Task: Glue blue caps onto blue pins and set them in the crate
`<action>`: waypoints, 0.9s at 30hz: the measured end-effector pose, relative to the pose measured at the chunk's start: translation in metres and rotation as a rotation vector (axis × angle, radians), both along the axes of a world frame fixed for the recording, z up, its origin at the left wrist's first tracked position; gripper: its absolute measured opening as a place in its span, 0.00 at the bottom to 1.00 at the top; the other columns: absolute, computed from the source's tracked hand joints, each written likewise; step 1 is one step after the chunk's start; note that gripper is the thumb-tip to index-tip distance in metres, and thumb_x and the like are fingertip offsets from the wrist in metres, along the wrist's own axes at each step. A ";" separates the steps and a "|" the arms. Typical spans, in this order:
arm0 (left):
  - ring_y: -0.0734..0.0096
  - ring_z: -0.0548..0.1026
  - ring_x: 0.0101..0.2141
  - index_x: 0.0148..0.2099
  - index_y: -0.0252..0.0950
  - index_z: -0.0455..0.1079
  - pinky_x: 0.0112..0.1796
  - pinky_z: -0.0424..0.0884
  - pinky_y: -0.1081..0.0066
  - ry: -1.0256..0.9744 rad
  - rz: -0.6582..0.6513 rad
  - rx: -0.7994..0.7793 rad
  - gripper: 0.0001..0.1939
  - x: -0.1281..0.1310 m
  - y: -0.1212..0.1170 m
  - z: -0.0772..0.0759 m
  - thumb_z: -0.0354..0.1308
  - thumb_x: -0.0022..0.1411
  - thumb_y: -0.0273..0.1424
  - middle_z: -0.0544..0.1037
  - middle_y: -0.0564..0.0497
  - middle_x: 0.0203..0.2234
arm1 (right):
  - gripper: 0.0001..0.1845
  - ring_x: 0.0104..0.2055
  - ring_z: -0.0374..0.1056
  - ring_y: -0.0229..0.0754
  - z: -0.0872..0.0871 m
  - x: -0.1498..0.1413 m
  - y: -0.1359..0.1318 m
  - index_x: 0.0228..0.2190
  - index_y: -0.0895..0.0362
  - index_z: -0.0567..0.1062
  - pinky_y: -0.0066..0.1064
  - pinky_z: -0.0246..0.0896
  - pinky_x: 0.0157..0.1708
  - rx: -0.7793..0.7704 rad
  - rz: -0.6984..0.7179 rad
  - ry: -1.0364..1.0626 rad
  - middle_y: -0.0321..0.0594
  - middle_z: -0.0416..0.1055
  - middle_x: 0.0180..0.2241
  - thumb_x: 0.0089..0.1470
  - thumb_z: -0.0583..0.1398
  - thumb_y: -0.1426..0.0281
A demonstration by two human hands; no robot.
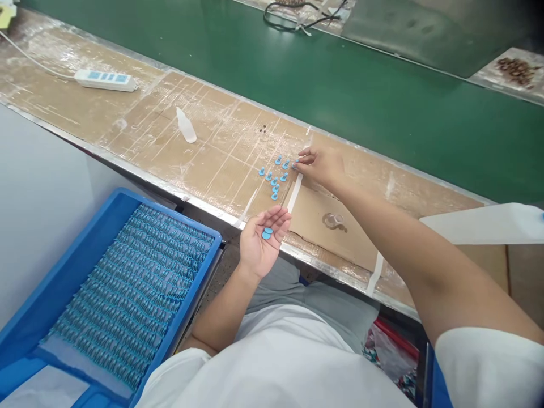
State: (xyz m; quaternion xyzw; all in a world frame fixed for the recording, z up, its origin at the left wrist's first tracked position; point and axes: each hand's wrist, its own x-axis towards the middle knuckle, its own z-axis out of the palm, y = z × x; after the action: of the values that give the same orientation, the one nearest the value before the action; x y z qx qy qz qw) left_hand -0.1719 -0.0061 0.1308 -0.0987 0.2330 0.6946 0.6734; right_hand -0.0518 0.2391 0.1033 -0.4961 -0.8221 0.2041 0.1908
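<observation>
The only view looks from the wearer's head, above the worktop's (204, 170) near edge, facing forward and steeply down across it. From where I stand, it's roughly at arm's reach from the left hand (261, 249) and right hand (322, 164), wide enough to catch the white shirt (272, 362) below and the green surface (255, 73) past the far edge.

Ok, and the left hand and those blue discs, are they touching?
Touching. The head view shows the left hand palm up, with the blue discs lying on it near the base of the fingers.
</observation>
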 end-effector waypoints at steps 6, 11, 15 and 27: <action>0.69 0.80 0.39 0.40 0.26 0.78 0.44 0.76 0.73 0.035 0.007 -0.005 0.15 -0.004 0.000 -0.001 0.50 0.62 0.25 0.82 0.41 0.36 | 0.15 0.41 0.76 0.50 -0.010 -0.001 0.007 0.39 0.54 0.79 0.42 0.68 0.44 -0.030 0.001 -0.058 0.42 0.80 0.34 0.48 0.66 0.62; 0.67 0.80 0.41 0.41 0.26 0.78 0.45 0.75 0.72 0.033 0.004 0.016 0.16 -0.004 0.001 -0.001 0.49 0.61 0.26 0.82 0.41 0.37 | 0.22 0.40 0.76 0.49 -0.008 0.000 0.009 0.42 0.55 0.78 0.40 0.69 0.44 -0.083 0.020 -0.010 0.43 0.80 0.37 0.44 0.69 0.61; 0.62 0.78 0.47 0.45 0.25 0.76 0.52 0.72 0.68 0.025 0.008 0.072 0.18 -0.003 0.002 0.001 0.49 0.62 0.29 0.81 0.39 0.43 | 0.22 0.35 0.76 0.44 0.021 0.002 -0.004 0.41 0.59 0.78 0.36 0.70 0.40 -0.047 0.015 0.079 0.43 0.80 0.36 0.43 0.69 0.63; 0.55 0.65 0.62 0.55 0.26 0.69 0.59 0.62 0.62 0.025 -0.090 0.120 0.24 0.014 0.002 0.007 0.45 0.64 0.36 0.69 0.35 0.59 | 0.12 0.33 0.75 0.39 0.067 0.035 -0.172 0.44 0.51 0.78 0.30 0.65 0.33 0.163 0.640 0.034 0.38 0.80 0.35 0.58 0.60 0.66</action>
State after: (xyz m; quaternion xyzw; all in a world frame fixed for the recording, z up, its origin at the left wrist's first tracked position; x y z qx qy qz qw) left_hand -0.1579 -0.0040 0.1381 -0.0390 0.2033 0.6777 0.7056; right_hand -0.0170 0.0670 0.1699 -0.1921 -0.9466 0.1954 0.1697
